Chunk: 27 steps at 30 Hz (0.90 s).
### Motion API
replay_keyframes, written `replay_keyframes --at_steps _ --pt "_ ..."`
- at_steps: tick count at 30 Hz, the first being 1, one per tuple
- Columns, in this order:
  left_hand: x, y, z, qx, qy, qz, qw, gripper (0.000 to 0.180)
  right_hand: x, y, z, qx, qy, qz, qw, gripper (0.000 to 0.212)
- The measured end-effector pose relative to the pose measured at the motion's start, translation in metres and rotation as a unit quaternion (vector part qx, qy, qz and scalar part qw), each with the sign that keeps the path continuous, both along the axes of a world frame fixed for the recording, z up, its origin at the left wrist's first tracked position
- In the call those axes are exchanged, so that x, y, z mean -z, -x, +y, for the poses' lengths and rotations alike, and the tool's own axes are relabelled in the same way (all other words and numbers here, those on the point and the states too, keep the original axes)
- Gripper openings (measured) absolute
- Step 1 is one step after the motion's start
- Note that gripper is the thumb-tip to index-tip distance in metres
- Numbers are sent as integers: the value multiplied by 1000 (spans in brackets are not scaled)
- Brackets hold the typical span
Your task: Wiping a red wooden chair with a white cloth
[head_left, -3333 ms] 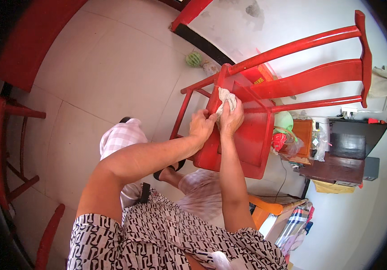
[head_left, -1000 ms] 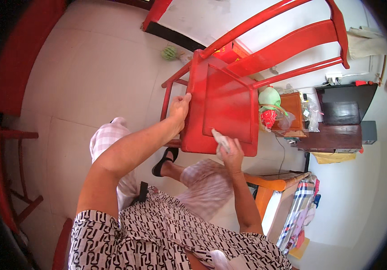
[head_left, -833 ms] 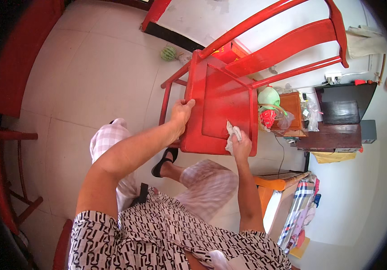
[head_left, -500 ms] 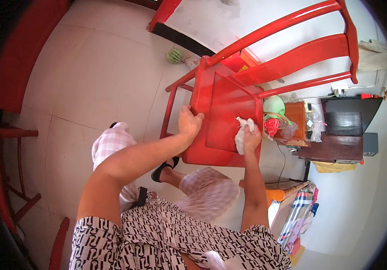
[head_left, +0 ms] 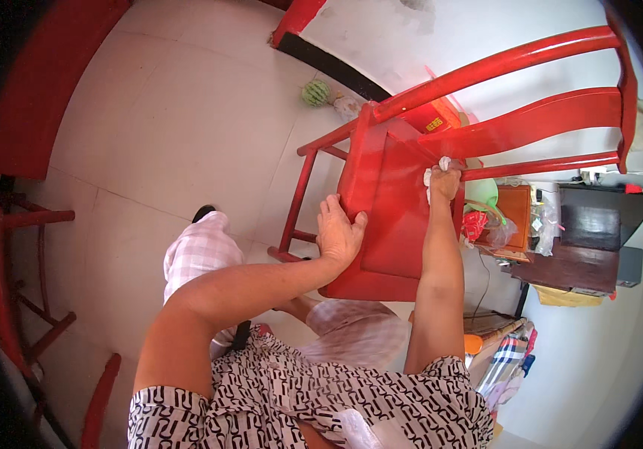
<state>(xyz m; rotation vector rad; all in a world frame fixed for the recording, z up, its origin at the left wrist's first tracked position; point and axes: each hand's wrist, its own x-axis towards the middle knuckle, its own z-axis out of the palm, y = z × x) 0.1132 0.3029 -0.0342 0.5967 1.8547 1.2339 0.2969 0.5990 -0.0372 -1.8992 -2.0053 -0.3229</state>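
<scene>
A red wooden chair (head_left: 400,236) with a slatted back stands in front of me, its seat sloping across the view. My left hand (head_left: 340,233) grips the seat's near-left edge, thumb over the top and fingers along the side. At the seat's back right corner, beside the foot of a back post, my right hand (head_left: 445,183) is closed round a crumpled white cloth (head_left: 427,178). Only small ends of the cloth show past the fingers.
A green striped ball-like thing (head_left: 315,93) lies on the tiled floor (head_left: 179,127) near the wall. Behind the chair is a red box (head_left: 430,116). Cabinet (head_left: 512,217) and bags stand at right. Other red furniture (head_left: 37,218) is at left.
My right hand has moved the cloth from the middle right of the seat to its back corner. My left hand stays at the seat edge, its fingers straighter. The view has shifted.
</scene>
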Motion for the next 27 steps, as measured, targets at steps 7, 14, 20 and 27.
replay_keyframes --at_steps 7,14,20,27 --pt "-10 -2 4 15 15 -3 1000 60 -6 -6 3 -25 24 11 999 37" --pt "-7 -2 2 6 3 27 1000 60 -29 66 -40 -17 58 -61 996 30" --pt "-8 2 0 15 10 26 999 60 -32 104 -66 -53 52 -29 997 29" --pt "-6 -1 1 5 -9 46 999 58 -29 104 -62 -141 50 10 989 35"
